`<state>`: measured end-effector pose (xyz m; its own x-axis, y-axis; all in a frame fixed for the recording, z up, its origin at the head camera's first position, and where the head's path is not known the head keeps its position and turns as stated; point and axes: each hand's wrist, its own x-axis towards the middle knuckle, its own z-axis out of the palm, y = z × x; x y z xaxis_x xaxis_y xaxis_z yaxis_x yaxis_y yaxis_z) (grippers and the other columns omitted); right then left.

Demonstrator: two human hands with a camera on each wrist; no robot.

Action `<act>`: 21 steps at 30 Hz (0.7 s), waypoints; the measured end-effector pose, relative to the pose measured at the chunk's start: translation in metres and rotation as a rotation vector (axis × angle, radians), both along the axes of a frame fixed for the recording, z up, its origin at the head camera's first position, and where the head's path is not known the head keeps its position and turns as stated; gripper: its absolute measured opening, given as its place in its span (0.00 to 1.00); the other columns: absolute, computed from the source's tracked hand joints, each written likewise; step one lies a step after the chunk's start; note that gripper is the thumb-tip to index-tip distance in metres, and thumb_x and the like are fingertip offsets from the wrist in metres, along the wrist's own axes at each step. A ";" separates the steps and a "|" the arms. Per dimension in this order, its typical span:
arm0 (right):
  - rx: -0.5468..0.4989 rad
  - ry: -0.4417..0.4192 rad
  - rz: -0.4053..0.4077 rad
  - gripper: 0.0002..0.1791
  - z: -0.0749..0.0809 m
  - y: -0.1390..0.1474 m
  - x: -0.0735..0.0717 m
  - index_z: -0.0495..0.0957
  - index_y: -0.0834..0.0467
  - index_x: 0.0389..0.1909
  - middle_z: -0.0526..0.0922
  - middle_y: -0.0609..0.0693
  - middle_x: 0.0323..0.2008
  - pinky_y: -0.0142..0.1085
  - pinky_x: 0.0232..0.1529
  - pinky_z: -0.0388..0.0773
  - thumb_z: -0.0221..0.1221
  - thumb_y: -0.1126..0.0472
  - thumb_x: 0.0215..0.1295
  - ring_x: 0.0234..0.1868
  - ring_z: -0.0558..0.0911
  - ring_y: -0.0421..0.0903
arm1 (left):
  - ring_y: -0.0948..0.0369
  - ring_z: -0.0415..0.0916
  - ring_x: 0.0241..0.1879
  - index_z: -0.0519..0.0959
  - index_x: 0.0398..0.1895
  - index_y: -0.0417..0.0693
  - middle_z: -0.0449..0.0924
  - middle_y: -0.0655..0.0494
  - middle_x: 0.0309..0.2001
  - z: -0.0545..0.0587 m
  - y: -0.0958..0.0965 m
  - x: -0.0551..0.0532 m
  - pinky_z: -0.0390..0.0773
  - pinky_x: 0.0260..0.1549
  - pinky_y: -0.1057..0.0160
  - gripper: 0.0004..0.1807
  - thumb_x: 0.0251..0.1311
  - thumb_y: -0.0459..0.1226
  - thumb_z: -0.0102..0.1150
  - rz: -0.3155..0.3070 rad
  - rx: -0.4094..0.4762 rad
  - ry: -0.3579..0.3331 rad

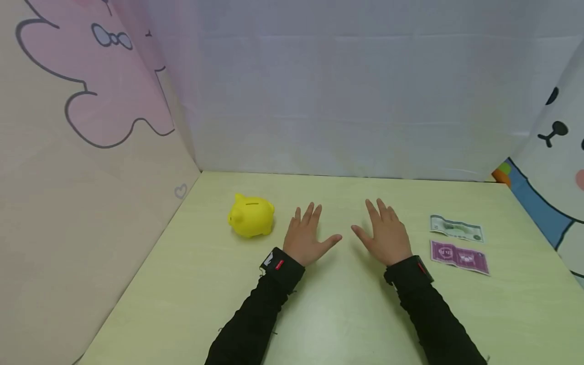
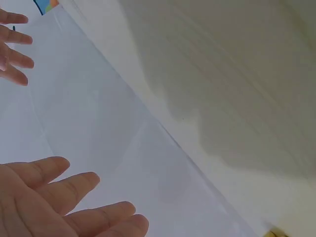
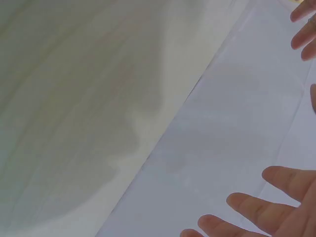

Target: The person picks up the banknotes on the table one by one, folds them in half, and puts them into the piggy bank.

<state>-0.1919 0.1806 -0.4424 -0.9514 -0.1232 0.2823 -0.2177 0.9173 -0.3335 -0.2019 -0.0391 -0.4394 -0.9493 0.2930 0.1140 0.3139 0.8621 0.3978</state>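
Note:
My left hand (image 1: 306, 240) is over the middle of the table, palm down, fingers straight and thumb spread, holding nothing. To its left stands a yellow piggy bank (image 1: 252, 217) with a slot on top, apart from the hand. Across from it, my right hand (image 1: 386, 236) has its fingers spread too and grips nothing. Further right lie a green banknote (image 1: 456, 228) and, nearer me, a purple banknote (image 1: 459, 257), both flat and slightly creased. In the left wrist view, a bit of the yellow piggy bank (image 2: 275, 233) shows at the bottom edge.
The pale wooden table (image 1: 337, 314) ends at a white cloth backdrop (image 1: 347, 101). A left-hand panel (image 1: 105, 213) with a pink cartoon figure and a right-hand panel (image 1: 566, 167) with a white cartoon animal border its sides.

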 end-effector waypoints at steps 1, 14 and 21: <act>-0.020 0.006 0.000 0.43 0.001 0.003 0.000 0.54 0.62 0.75 0.56 0.71 0.72 0.66 0.63 0.64 0.58 0.44 0.68 0.70 0.60 0.72 | 0.39 0.44 0.76 0.51 0.78 0.53 0.48 0.50 0.78 0.000 0.002 0.001 0.51 0.74 0.44 0.51 0.60 0.69 0.48 -0.010 0.011 0.000; -0.180 0.064 -0.067 0.35 0.015 0.051 0.015 0.59 0.70 0.71 0.63 0.76 0.65 0.67 0.60 0.64 0.56 0.54 0.71 0.63 0.65 0.74 | 0.56 0.55 0.75 0.56 0.76 0.50 0.59 0.54 0.75 0.008 0.027 0.011 0.60 0.73 0.54 0.44 0.63 0.60 0.57 -0.128 0.294 -0.143; -0.175 0.007 -0.149 0.37 0.014 0.092 0.023 0.56 0.70 0.72 0.64 0.78 0.63 0.69 0.58 0.63 0.53 0.50 0.73 0.62 0.65 0.75 | 0.60 0.57 0.74 0.57 0.76 0.54 0.60 0.58 0.75 0.010 0.045 0.015 0.61 0.72 0.59 0.40 0.65 0.57 0.56 -0.164 0.367 -0.242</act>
